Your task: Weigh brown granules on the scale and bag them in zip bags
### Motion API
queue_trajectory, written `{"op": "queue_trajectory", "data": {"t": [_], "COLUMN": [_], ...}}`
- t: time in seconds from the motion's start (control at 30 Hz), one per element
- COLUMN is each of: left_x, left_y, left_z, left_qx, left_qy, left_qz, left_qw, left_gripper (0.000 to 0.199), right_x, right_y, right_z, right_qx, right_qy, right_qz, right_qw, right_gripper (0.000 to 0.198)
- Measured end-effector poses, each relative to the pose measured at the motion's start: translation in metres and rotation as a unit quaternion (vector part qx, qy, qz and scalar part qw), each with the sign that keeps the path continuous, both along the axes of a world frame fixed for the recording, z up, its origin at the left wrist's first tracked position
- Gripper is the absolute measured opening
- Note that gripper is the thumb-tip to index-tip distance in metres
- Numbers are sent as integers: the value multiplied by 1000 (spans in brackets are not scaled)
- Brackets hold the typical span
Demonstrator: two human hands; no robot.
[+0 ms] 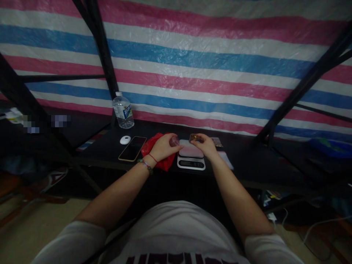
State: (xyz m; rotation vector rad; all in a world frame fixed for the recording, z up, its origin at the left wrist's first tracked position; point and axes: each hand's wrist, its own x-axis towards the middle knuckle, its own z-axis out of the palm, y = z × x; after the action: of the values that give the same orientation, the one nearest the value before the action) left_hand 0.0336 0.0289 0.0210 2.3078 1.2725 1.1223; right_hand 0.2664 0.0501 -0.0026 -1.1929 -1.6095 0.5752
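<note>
Dark surface [247,161], viewed from above and behind the person's forearms; lighting poor.

At far left on the surface, a clear plastic water bottle [123,110] stands upright with a white cap and a blue-and-white label, close against the striped tarpaulin [209,55] behind. In front of it lies a small white oval object [125,139], type not discernible. Just right of that, a smartphone [132,148] lies flat, screen up and dark.

Next, a crumpled red cloth [154,146] lies on the surface, partly under the left wrist. The left hand [162,146], wearing a beaded bracelet and a red thread at the wrist, is closed around a small clear, pinkish container [174,141], held just above the left edge of the scale. The container appears round and translucent; contents cannot be determined.

At centre, a small digital kitchen scale [191,158] sits on the surface, white body, pale platform, dark display panel facing the person. Display reading illegible.

The right hand [205,143] hovers over the scale's far right corner, fingertips pinched on a small dark, brownish-gold item [194,137], close to the container but apparently not touching it. Its exact nature cannot be told.

To the right of the scale, flat pale card or paper [227,160] lies partly under the right wrist.
</note>
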Motion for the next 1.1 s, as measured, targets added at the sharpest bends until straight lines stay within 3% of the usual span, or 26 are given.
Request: {"op": "queue_trajectory", "data": {"t": [0.13,0.33,0.77,0.97,1.1], "left_x": [2,-2,1,7,12], "left_y": [-13,-35,-39,-48,-55], "left_z": [-7,-11,-17,-15,-15], "left_qx": [7,19,17,-5,-19], "left_qy": [11,16,41,33,-6], "left_qz": [-30,-33,-36,-45,-49], "left_qw": [999,999,998,998,999], "left_gripper": [50,47,48,36,33], "right_x": [-7,-19,-29,-33,-38], "right_y": [-16,-39,-57,-67,-79], "right_z": [11,10,3,10,22], "right_qx": [9,13,-19,-25,-20], "right_qy": [36,12,-5,-17,-32], "right_qz": [33,58,175,157,153], "right_qw": [999,998,984,987,987], "right_gripper": [43,43,38,44,32]}}
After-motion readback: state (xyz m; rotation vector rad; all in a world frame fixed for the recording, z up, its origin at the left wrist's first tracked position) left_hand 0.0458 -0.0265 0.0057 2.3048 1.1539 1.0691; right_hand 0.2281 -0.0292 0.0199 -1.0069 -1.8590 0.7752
